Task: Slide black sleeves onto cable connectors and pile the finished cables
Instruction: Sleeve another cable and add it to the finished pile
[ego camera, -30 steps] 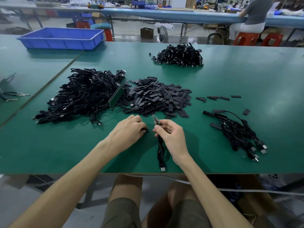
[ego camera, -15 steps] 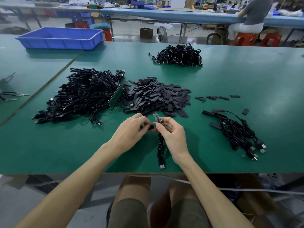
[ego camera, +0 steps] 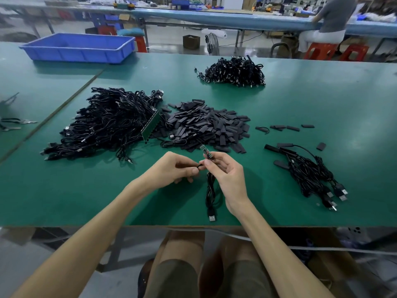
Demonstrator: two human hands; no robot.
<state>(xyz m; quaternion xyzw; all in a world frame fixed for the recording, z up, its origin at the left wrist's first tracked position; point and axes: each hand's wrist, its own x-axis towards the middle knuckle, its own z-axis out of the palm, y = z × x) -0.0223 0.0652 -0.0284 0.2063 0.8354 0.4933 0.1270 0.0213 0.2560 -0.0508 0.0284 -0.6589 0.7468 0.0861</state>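
My right hand [ego camera: 226, 173] pinches a small circuit-board connector [ego camera: 205, 152] that sticks up above its fingers. Its black cable [ego camera: 210, 191] hangs in a loop down to a USB plug [ego camera: 212, 216] at the table's near edge. My left hand [ego camera: 171, 169] pinches a black sleeve [ego camera: 198, 166] just left of the connector's base, close to my right fingertips. A heap of loose black sleeves [ego camera: 206, 125] lies beyond both hands. A big tangle of black cables [ego camera: 107, 123] lies to the left. Sleeved cables [ego camera: 309, 173] are piled on the right.
A green circuit-board strip [ego camera: 151, 125] leans between the cable tangle and the sleeve heap. Another cable heap [ego camera: 234, 72] lies farther back. A blue bin [ego camera: 79, 47] stands back left. A few stray sleeves [ego camera: 285, 127] lie right of the heap. A person sits at the far bench.
My left hand lifted off the table with a sleeve and moved right to meet my right hand. Both hands rose slightly with the cable.
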